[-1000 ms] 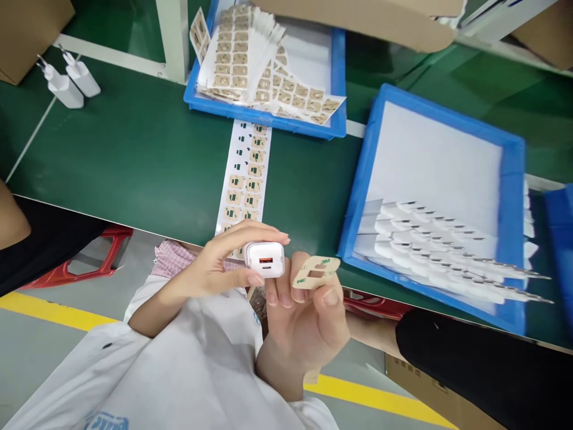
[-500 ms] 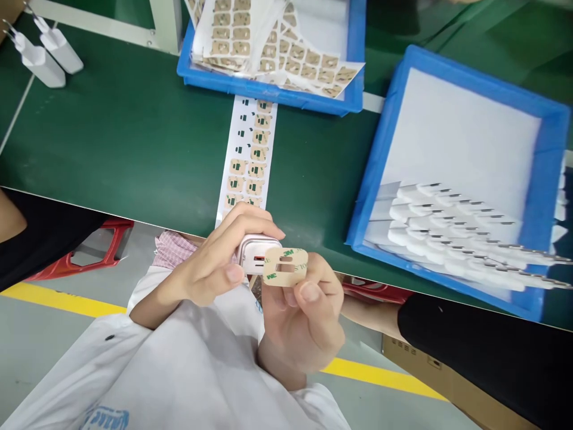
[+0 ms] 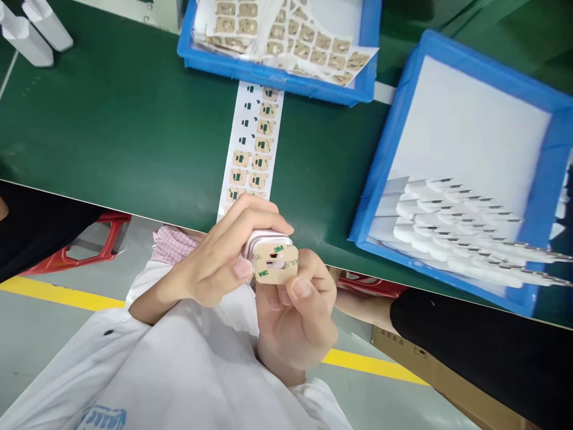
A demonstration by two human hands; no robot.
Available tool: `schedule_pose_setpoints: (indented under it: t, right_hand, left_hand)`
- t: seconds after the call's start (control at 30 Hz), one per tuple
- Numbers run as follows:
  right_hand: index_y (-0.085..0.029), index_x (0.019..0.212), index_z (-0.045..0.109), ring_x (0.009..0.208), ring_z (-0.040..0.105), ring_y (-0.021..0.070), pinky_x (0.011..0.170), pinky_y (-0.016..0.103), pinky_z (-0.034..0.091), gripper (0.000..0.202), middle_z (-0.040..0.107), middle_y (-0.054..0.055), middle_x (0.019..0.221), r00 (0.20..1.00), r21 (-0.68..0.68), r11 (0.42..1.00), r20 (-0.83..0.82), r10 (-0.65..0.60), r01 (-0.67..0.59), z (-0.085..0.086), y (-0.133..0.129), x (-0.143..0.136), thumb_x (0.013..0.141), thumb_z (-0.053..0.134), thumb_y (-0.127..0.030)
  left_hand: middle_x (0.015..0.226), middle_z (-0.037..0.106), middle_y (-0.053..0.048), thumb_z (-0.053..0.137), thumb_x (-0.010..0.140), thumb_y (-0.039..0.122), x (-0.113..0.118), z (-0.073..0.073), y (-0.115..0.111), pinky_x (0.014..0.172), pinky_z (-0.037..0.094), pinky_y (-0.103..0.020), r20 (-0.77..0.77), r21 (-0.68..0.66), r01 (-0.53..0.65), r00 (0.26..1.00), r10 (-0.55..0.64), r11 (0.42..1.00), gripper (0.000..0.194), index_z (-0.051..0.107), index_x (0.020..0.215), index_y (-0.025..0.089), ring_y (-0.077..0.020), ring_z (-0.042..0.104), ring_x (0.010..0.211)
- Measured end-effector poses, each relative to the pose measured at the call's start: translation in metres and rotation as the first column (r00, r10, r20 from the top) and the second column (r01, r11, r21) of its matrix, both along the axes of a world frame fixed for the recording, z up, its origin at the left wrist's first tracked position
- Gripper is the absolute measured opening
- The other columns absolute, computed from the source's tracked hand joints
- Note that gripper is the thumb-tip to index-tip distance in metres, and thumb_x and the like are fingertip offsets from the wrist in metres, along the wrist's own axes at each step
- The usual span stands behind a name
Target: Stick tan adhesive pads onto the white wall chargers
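Note:
My left hand (image 3: 219, 254) is closed round a white charger (image 3: 256, 236), its port end turned toward me. Between the thumb and fingers of my right hand (image 3: 307, 310) is a tan adhesive sticker (image 3: 276, 272) with green 3M print and cut-out slots. The sticker overlaps the charger's port face, and its openings lie over the port area. Whether it touches the face I cannot tell. Beyond my left hand, a white sheet of the same stickers (image 3: 242, 128) lies on the green table (image 3: 134, 137), with several spots bare of stickers.
A blue tray (image 3: 268, 73) at the back holds more sticker sheets. To the right, another blue tray (image 3: 380, 161) holds rows of white chargers (image 3: 430, 224) with metal prongs. Two white chargers (image 3: 31, 45) stand at far left. Co-workers' dark sleeves (image 3: 470, 352) show at both sides.
My right hand has brought the sticker left over the charger's port face, covering much of it. The camera view has shifted slightly.

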State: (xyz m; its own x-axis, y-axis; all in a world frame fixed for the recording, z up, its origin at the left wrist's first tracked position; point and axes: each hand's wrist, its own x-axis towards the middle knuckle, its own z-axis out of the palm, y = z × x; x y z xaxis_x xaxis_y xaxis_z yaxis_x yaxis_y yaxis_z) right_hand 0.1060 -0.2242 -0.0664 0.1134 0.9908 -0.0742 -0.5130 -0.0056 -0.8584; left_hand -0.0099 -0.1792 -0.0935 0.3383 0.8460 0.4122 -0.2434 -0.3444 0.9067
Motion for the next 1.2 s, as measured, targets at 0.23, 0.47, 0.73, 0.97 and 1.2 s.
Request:
schedule_pose_setpoints:
  t: [0.23, 0.47, 0.73, 0.97, 1.2]
  right_hand:
    - [-0.022, 0.064, 0.046, 0.044, 0.023, 0.0071, 0.044, 0.024, 0.026, 0.035, 0.03, -0.008, 0.053, 1.0, 0.017, 1.0, -0.005, -0.006, 0.006, 0.002, 0.0016, -0.0022, 0.087, 0.071, -0.03]
    - [-0.021, 0.064, 0.046, 0.044, 0.024, 0.0069, 0.045, 0.024, 0.027, 0.034, 0.031, -0.008, 0.053, 1.0, 0.032, 1.0, 0.001, 0.001, -0.001, 0.0002, 0.0024, -0.0026, 0.088, 0.069, -0.028]
    - [-0.021, 0.065, 0.047, 0.045, 0.023, 0.0059, 0.044, 0.023, 0.026, 0.033, 0.032, -0.008, 0.054, 1.0, 0.042, 0.999, -0.008, 0.008, -0.007, 0.0006, 0.0031, -0.0025, 0.089, 0.069, -0.027]
    - [-0.022, 0.066, 0.047, 0.044, 0.023, 0.0063, 0.045, 0.023, 0.026, 0.033, 0.03, -0.008, 0.053, 1.0, 0.015, 1.0, 0.008, 0.003, -0.003, 0.0009, 0.0027, -0.0016, 0.088, 0.069, -0.029]
    - [-0.022, 0.065, 0.047, 0.044, 0.022, 0.0064, 0.045, 0.024, 0.026, 0.033, 0.029, -0.009, 0.053, 1.0, 0.02, 1.0, -0.001, -0.004, 0.004, -0.0005, 0.0026, -0.0029, 0.089, 0.069, -0.028]
  left_hand:
    - [0.114, 0.052, -0.009, 0.042, 0.099, 0.055, -0.0006, -0.0008, 0.0019, 0.098, 0.051, -0.05, -0.008, 0.035, -0.006, 1.0, 0.006, 0.999, 0.042, 0.056, 0.122, 0.023, -0.0271, 0.055, 0.11]
    - [0.115, 0.053, -0.009, 0.042, 0.1, 0.054, -0.0028, 0.0003, 0.0014, 0.097, 0.051, -0.051, -0.009, 0.019, 0.0, 1.0, 0.0, 1.0, 0.042, 0.057, 0.123, 0.023, -0.0277, 0.056, 0.111]
    - [0.115, 0.052, -0.009, 0.042, 0.1, 0.053, -0.0024, 0.0007, 0.0016, 0.095, 0.052, -0.051, -0.008, 0.018, -0.003, 1.0, 0.003, 1.0, 0.041, 0.056, 0.123, 0.022, -0.0274, 0.055, 0.11]
    - [0.114, 0.051, -0.009, 0.043, 0.099, 0.053, -0.0013, 0.0001, 0.0018, 0.095, 0.052, -0.051, -0.007, 0.026, -0.004, 1.0, 0.004, 1.0, 0.041, 0.056, 0.124, 0.022, -0.0272, 0.055, 0.11]
    - [0.113, 0.052, -0.009, 0.044, 0.099, 0.052, 0.0, -0.0003, 0.0008, 0.094, 0.052, -0.051, 0.009, 0.015, -0.009, 1.0, 0.008, 1.0, 0.041, 0.056, 0.123, 0.021, -0.0272, 0.055, 0.111]
